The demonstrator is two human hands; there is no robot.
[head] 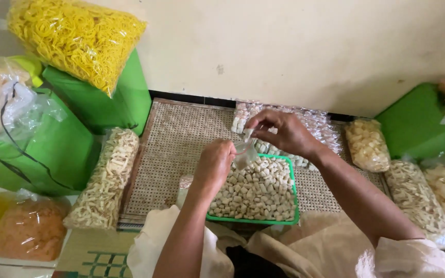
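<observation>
My left hand (214,163) and my right hand (281,133) both grip one small clear plastic bag (244,152), held just above a green tray (293,185) heaped with small pale square crackers (256,190). The right hand pinches the bag's top edge; the left hand holds its lower side. The bag looks partly filled, though its contents are hard to make out. The tray rests on a woven rattan mat (181,139) in front of my lap.
Filled small packets (318,126) lie behind the tray by the wall. Large clear bags of snacks surround me: yellow noodles (75,38), pale sticks (104,180), orange chips (27,229), puffed crackers (368,145) and more at the right (421,203). Green boxes (99,105) stand left and right.
</observation>
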